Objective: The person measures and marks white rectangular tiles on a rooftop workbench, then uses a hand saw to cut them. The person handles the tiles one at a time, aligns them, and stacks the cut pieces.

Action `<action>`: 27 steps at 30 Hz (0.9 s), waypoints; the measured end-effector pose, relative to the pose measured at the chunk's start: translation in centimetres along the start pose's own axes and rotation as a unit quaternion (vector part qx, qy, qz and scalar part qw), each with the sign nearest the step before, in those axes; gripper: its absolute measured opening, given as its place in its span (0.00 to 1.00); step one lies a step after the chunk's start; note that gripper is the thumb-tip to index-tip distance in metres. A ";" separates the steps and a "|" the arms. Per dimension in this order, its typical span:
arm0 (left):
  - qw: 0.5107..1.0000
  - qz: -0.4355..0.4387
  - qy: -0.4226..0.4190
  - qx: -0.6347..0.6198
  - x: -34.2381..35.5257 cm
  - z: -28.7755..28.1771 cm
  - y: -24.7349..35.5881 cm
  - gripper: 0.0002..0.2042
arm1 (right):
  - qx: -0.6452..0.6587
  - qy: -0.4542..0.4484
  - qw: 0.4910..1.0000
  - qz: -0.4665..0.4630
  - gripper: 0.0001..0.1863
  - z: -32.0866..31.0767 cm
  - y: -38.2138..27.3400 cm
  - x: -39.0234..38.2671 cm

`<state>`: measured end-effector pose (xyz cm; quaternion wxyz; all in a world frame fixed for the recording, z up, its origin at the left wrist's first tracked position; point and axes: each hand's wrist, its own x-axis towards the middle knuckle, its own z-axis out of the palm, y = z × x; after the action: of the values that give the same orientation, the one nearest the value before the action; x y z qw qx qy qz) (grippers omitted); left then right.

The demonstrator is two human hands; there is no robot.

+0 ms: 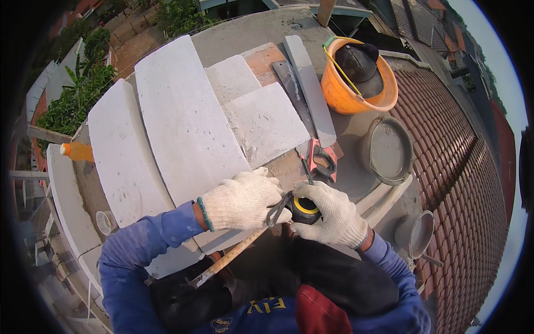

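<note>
My right hand (332, 216), in a white knit glove, is closed around a black and yellow tape measure (305, 210). A thin dark stick (306, 170) pokes up past its fingers. Beside the tape measure my left hand (242, 199), gloved alike, has its fingers curled inward; what they hold is hidden. A dark grey strap-like piece (276, 214) hangs between the hands. Below the left hand, a narrow pale strip (229, 257) slants down toward my lap. Long white blocks (183, 117) lie under and beyond that hand. A handsaw (321, 160) with a red handle rests beyond the right hand.
An orange bucket (334, 94) holding a dark cap (357, 62) stands at far right. Nearer are a bucket of grey mix (387, 150) and a smaller container (414, 234). Roof tiles (450, 167) slope away right. An orange bottle (78, 151) and clear cup (105, 222) sit left.
</note>
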<state>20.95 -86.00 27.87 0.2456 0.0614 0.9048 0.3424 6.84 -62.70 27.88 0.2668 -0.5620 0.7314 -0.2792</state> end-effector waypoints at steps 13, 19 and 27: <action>0.866 -0.182 0.424 -0.193 -15.1 -1.7 -7.8 0.29 | -0.092 0.365 0.900 0.221 0.43 -16.8 18.7 10.8; 0.757 -0.309 0.553 -0.162 -22.1 2.7 -9.3 0.29 | -0.243 0.341 0.865 0.278 0.45 -17.3 28.1 14.0; 0.597 -0.442 0.655 -0.139 -31.1 11.6 -11.5 0.29 | 0.041 0.325 0.938 0.114 0.34 -11.4 12.5 14.8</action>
<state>54.37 -96.58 25.48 -0.2867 -0.6215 0.6805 0.2617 -12.97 -73.20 25.85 0.0676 -0.3418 0.8253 -0.4445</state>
